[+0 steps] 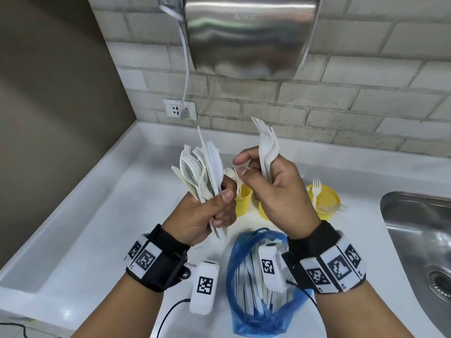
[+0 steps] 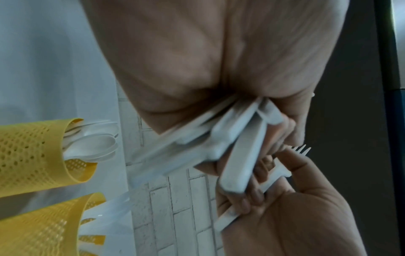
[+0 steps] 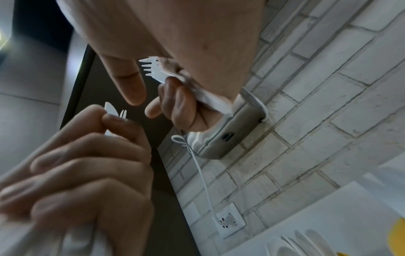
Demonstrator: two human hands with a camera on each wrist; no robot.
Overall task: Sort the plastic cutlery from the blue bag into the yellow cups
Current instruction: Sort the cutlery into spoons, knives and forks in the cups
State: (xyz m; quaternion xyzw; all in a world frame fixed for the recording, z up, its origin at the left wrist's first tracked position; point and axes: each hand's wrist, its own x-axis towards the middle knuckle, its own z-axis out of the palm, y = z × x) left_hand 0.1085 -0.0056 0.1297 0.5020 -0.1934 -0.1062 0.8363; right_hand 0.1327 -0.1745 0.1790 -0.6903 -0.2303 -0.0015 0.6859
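Note:
My left hand [image 1: 214,208] grips a fanned bundle of white plastic cutlery [image 1: 200,172], forks, spoons and knives mixed, held upright above the counter. Their handles [image 2: 238,155] stick out below the palm. Beside it my right hand [image 1: 273,189] holds a few white forks [image 1: 267,147] under its curled fingers, tines [image 3: 151,68] up, with thumb and forefinger stretched toward the bundle. Three yellow mesh cups stand behind the hands: one with spoons [image 1: 244,202], one mostly hidden [image 1: 263,212], one with forks [image 1: 325,201]. The blue bag [image 1: 246,313] lies open in front, holding more cutlery.
A steel sink [image 1: 419,240] is set into the white counter [image 1: 109,228] at the right. A metal hand dryer [image 1: 249,35] hangs on the brick wall, its cable running to a socket [image 1: 180,109]. The counter meets a brown wall on the left.

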